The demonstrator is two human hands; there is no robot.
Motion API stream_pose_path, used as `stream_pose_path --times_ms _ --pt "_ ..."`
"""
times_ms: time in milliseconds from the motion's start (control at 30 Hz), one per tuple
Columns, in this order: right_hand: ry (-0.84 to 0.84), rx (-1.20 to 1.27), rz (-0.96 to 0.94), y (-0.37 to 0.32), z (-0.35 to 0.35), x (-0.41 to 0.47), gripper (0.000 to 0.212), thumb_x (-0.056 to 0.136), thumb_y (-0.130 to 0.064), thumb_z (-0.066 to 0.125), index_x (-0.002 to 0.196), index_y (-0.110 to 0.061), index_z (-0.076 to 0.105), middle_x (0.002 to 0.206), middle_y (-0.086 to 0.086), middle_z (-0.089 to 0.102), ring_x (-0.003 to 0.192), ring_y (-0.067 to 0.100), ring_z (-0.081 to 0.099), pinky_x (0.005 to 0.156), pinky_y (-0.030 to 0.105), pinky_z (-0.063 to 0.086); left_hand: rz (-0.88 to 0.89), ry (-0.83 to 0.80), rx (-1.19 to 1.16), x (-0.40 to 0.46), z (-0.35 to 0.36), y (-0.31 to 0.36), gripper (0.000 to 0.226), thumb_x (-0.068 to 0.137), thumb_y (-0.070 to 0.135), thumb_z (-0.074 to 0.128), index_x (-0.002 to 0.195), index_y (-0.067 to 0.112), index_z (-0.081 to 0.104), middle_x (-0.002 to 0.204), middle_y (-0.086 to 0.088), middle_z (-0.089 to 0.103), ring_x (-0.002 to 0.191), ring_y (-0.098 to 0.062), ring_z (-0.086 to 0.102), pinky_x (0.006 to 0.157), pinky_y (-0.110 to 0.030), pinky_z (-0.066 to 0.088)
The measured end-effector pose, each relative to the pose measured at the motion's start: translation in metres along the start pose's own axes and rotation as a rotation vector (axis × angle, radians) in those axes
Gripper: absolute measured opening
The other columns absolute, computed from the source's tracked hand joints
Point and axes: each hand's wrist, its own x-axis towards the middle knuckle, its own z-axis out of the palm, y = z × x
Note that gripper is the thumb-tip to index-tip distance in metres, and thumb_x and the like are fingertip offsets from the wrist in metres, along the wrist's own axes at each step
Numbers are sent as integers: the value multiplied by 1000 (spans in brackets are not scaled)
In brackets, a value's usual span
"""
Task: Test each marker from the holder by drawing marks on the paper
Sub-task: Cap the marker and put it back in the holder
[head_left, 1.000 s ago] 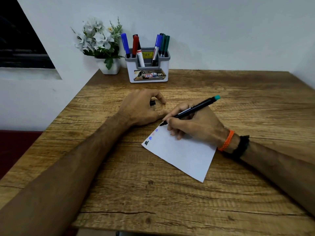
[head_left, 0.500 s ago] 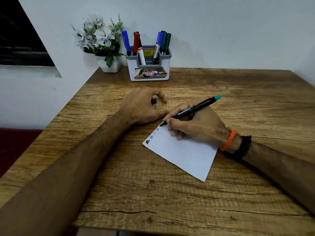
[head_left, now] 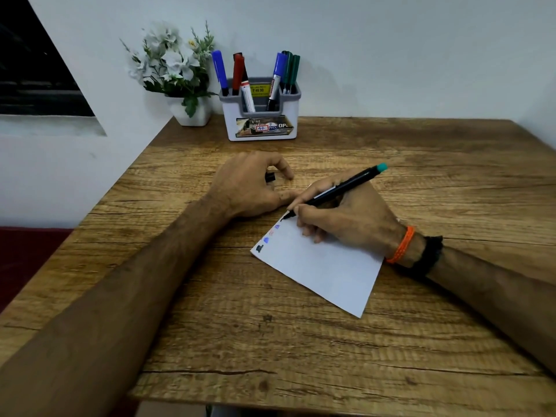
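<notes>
Where readable, holder (head_left: 261,121) sticker "49.00", "42"

- I see a white pot of pale flowers (head_left: 189,111) at eleven o'clock on the wooden table (head_left: 301,341).
- A dark window (head_left: 33,70) sits at ten o'clock.

Both forearms are bare, with no sleeves in sight. The right wrist carries two bands: a thin orange cord bracelet (head_left: 401,245) at about 3 o'clock, and just behind it, toward the elbow, a wider black band (head_left: 428,256).
</notes>
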Motion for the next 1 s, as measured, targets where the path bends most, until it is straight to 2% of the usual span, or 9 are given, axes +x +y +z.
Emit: stream_pose_path --times_ms 267,500,733,1000 --pt "14 -2 -6 0 0 0 8 85 1 68 84 1 75 62 10 72 47 11 66 44 18 50 -3 4 9 1 1 -2 37 69 61 68 99 39 66 107 11 68 95 -13 59 83 -40 52" --pt "16 -15 -7 1 0 0 7 85 -1 68 84 0 75 65 15 72 49 16 67 46 22 53 6 0 16 1 1 -2 38 71 61 67 100 38 66 109 9 67 95 -12 57 83 -36 50" --pt "19 -10 -13 1 0 0 8 84 1 67 84 1 75 64 14 72 48 13 66 45 20 52 6 1 21 1 1 0 38 71 60 69 102 37 66 112 10 66 99 -13 58 83 -35 49" --pt "31 26 -13 5 0 2 7 83 0 68 83 2 74 62 9 71 49 13 67 46 22 53 14 25 13 -1 0 1 36 71 60 69 99 37 66 102 9 68 91 -12 58 74 -28 41"
